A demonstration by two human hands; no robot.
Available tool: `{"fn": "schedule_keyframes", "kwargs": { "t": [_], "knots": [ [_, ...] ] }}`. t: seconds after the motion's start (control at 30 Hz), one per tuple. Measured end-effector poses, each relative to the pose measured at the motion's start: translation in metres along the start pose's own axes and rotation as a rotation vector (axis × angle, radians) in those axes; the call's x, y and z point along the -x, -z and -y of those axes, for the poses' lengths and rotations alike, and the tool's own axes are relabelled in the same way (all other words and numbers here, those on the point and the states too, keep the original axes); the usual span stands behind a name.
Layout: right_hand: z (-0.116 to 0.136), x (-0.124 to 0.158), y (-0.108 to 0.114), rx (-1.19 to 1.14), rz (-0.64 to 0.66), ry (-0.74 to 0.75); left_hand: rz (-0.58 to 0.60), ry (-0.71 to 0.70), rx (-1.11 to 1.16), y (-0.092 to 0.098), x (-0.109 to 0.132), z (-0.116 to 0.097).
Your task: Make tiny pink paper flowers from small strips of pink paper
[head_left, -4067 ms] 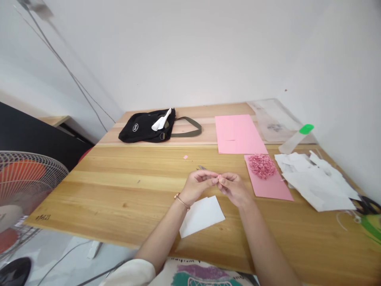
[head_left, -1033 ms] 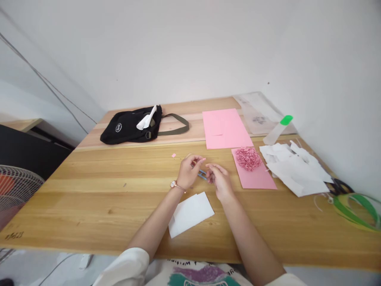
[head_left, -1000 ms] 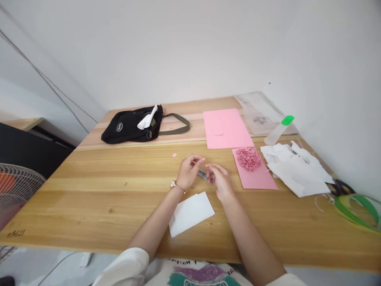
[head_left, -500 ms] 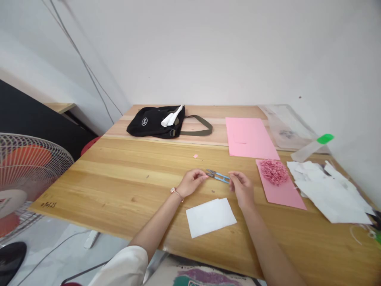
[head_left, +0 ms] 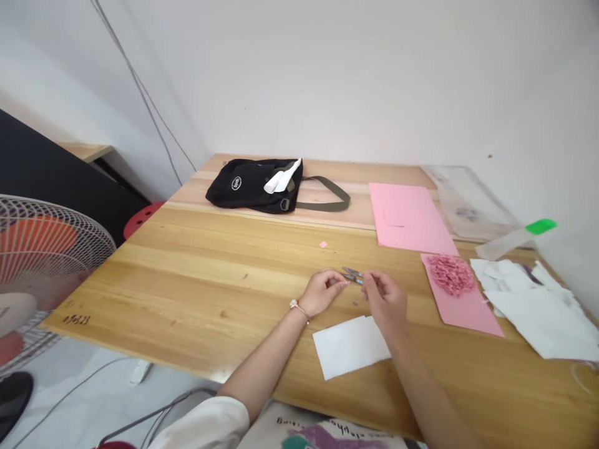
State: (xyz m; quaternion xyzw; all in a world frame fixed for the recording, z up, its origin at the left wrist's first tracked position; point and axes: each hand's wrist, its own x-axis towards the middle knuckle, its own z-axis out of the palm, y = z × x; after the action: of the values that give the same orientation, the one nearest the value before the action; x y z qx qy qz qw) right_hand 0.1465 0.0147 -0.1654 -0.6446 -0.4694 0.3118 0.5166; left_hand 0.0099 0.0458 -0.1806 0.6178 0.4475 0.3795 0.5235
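Observation:
My right hand (head_left: 386, 301) is closed round the blue handle of small thread snips (head_left: 354, 275), and most of the handle is hidden by the fingers. The dark blades point left, apart at the tips. In a pinch, my left hand (head_left: 324, 290) holds a tiny pink piece (head_left: 347, 283) at its fingertips, right beside the lower blade; whether blade and piece touch I cannot tell. Below both hands lies a folded white paper (head_left: 350, 346). A small pink paper scrap (head_left: 322, 245) rests on the table beyond my left hand.
To the right, a heap of pink shreds (head_left: 453, 274) sits on a pink sheet (head_left: 477, 318), with crumpled white paper (head_left: 538, 312) alongside. Behind are larger pink paper (head_left: 409, 215), a green-capped clear bottle (head_left: 510, 240) and a black bag (head_left: 248, 187). A fan (head_left: 47, 243) stands left of the table.
My right hand has come further over the snips' handle, covering more of it. My left hand still pinches the pink piece by the blades. The whole view has shifted slightly.

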Motion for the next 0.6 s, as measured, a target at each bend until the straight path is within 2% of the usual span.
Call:
{"fn": "schedule_keyframes", "kwargs": {
  "t": [0.13,0.3,0.6],
  "knots": [
    [-0.006,0.001,-0.016,-0.092,-0.053,-0.03,-0.019,0.003,0.028,0.0,-0.001,0.001],
    [-0.02,-0.002,-0.015,-0.205,0.19,-0.133,-0.042,0.008,0.051,-0.001,-0.001,0.006],
    [-0.017,-0.005,-0.009,-0.241,0.249,-0.174,-0.089,-0.014,0.066,-0.001,-0.001,0.007]
  ]
}}
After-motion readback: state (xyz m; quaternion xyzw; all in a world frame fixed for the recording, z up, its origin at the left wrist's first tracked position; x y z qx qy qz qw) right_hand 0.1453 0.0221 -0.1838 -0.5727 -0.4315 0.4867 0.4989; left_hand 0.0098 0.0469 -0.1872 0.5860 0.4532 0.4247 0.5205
